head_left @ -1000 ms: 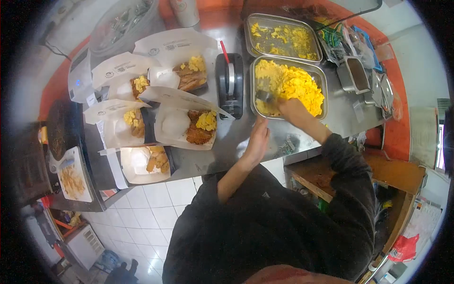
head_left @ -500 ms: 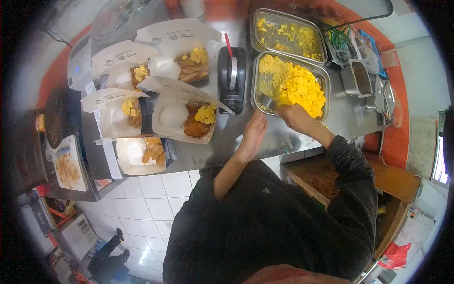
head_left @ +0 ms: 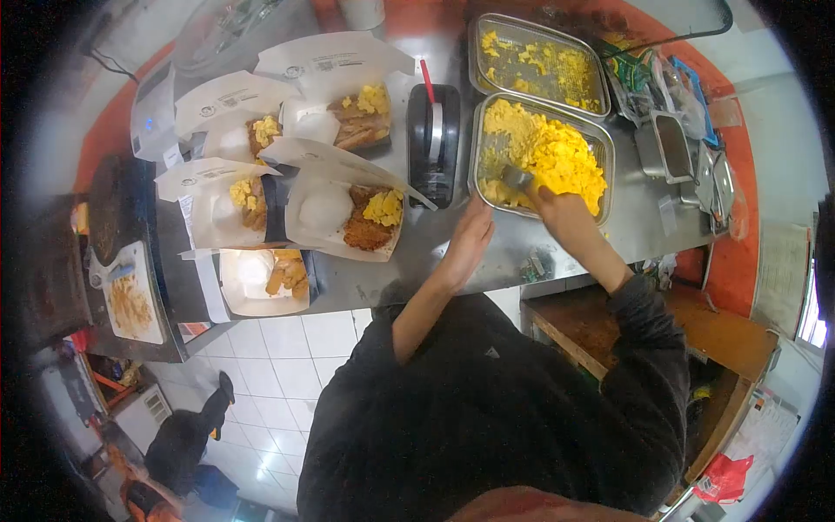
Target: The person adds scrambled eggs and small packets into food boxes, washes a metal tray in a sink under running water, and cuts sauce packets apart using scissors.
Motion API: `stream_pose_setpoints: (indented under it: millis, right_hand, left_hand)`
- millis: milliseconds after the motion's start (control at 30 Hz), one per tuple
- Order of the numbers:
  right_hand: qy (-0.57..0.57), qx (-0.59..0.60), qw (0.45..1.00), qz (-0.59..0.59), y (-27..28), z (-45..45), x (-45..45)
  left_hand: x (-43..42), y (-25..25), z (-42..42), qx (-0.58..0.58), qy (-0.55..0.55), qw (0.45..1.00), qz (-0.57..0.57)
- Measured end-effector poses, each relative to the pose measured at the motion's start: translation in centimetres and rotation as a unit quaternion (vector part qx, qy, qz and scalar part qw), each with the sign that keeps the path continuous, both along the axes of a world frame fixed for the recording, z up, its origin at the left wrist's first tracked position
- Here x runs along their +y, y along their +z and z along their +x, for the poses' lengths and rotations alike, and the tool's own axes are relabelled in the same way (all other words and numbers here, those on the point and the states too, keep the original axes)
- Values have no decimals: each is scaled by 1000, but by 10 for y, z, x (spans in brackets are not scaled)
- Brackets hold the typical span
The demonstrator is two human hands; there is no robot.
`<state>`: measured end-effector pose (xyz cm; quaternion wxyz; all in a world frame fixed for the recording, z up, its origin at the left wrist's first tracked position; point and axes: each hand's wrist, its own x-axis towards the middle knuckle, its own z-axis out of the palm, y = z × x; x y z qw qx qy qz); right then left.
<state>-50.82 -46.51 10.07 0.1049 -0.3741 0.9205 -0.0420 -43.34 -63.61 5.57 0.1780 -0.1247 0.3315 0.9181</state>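
My right hand (head_left: 557,209) is closed around a metal scoop (head_left: 517,178), whose head is in the scrambled egg (head_left: 570,165) in the nearer metal tray (head_left: 609,187). My left hand (head_left: 470,237) is by that tray's near left corner. Its fingers are stretched out and close together, and the fingertips are at or very near the rim. Left of the trays stand several open paper food boxes (head_left: 335,246) with rice and browned pieces of food. Egg lies on top in most of them; the nearest box (head_left: 263,283) shows rice and pieces without egg.
Behind the egg tray is a second metal tray (head_left: 474,65) with scattered egg bits. A black container (head_left: 419,183) with a red-handled utensil stands between boxes and trays. Metal containers (head_left: 665,148) and plastic bags are at the right. Another person (head_left: 187,439) is at the lower left.
My right hand and the scoop have shifted right, away from the tray's near left corner toward the heaped egg. My left hand stays by the corner. The other person shows more in view.
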Motion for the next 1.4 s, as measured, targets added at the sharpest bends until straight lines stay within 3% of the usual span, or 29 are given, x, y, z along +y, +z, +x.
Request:
stream_pose_setpoints:
  millis: [33, 67, 133, 200, 267, 300, 367, 467, 500, 533, 600, 733, 900, 1000, 1067, 1133, 1200, 1233, 1267, 1300, 1367, 1400]
  right_hand:
    - [47, 50, 988, 140, 0, 7, -3]
    - [45, 50, 988, 141, -9, 12, -5]
    - [76, 78, 994, 22, -36, 16, -11]
    - [32, 49, 998, -13, -40, 13, -19]
    - [-120, -78, 980, -137, -37, 6, -26]
    - [-118, -77, 981, -136, -38, 5, -22]
    - [-201, -167, 913, -313, -41, -3, -10]
    - [-215, -118, 946, -214, -9, -15, -17]
    - [-147, -5, 971, -187, -14, -22, -13]
    - [-149, -6, 971, -188, -20, -30, -12]
    - [-59, 178, 982, 38, -29, -42, -11]
    - [123, 153, 976, 92, -37, -27, -15]
    - [85, 176, 974, 115, -6, -53, -16]
    - [149, 108, 980, 76, -42, -44, -5]
    - [119, 97, 984, 90, -43, -23, -4]
    - [94, 33, 994, -41, -35, -4, -6]
    - [64, 2, 997, -48, -30, -1, -10]
    - [-31, -59, 993, -101, -30, -4, -12]
    - [-126, -119, 973, -152, -30, -5, -13]
    - [-126, -120, 973, -154, -31, -4, -13]
    - [-269, -226, 871, -344, -33, -4, -14]
    - [-271, -227, 870, -344, -34, -3, -15]
  left_hand:
    - [1, -1, -1, 0, -1, 1000, 0]
    - [2, -2, -2, 2, 1, 1000, 1]
    - [3, -14, -2, -6, -4, 1000, 10]
    - [2, -18, 0, -16, -3, 1000, 19]
    - [1, -15, -1, 5, -10, 999, 47]
    - [0, -15, 0, 5, -8, 999, 48]
    - [-2, -15, -1, 10, -17, 999, 39]
    - [-3, -5, -2, 7, -16, 1000, 21]
    - [-3, -7, -1, 7, -15, 1000, 21]
    - [-4, -9, -1, 10, -16, 999, 26]
    - [-2, -10, 1, 10, -21, 999, 31]
    - [5, -9, 1, -8, 1, 999, 39]
    - [4, -5, 2, -8, 10, 999, 29]
    - [4, -15, -2, 4, 25, 999, 48]
    - [5, -16, -1, -12, 23, 998, 48]
    - [5, -16, -1, -5, 17, 999, 42]
    - [3, -15, -1, 3, 9, 999, 31]
    - [3, -12, 0, 0, 5, 1000, 30]
    - [2, -10, -1, -3, 2, 1000, 28]
    - [0, -8, -1, -3, 1, 1000, 26]
    - [-4, -6, -3, 20, -10, 1000, 20]
    - [-3, -8, -3, 18, -12, 1000, 20]
